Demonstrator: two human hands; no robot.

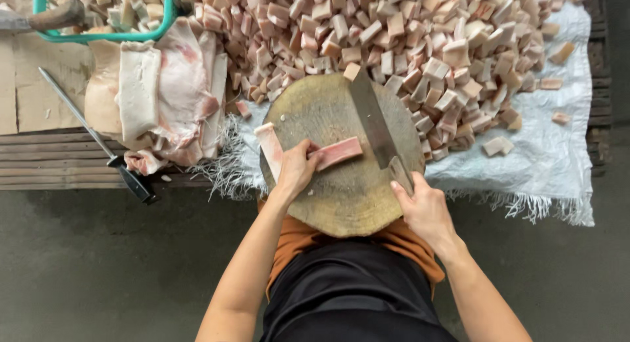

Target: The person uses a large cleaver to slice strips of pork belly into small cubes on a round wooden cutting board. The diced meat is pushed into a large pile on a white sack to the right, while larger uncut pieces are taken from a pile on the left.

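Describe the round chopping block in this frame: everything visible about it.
The round wooden chopping block is a thick, worn tan slab sitting on a frayed white sack beside a heap of cubed pork. On it lie two pink pork strips; the left hand presses one. The cleaver, gripped by the right hand, rests blade-down across its right side.
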